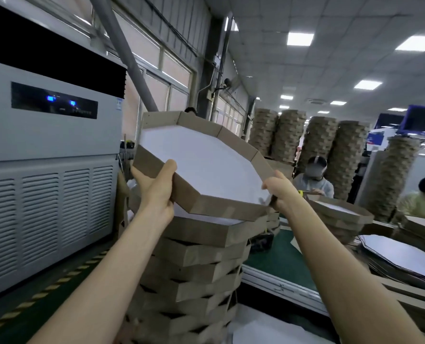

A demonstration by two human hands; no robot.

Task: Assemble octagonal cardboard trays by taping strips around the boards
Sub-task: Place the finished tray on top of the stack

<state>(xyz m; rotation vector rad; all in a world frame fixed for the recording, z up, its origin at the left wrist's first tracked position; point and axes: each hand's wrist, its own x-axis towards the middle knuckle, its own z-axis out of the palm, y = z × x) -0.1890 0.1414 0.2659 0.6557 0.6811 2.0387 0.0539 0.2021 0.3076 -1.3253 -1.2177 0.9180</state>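
Observation:
An octagonal cardboard tray [201, 165] with a white floor and brown taped walls is tilted up toward me, held just above a tall stack of finished trays [196, 264]. My left hand [156, 192] grips the tray's near-left wall, thumb over the rim. At the near-right corner my right hand [278, 192] holds the wall, fingers curled round the edge. The tray's near edge hangs slightly above the top tray of the stack.
A large grey air-conditioning unit [45, 170] stands close on the left. A green worktable [281, 259] lies to the right, with flat white boards [402, 256] piled on it. Two other people [313, 180] sit beyond it. Tall tray stacks [323, 142] fill the back.

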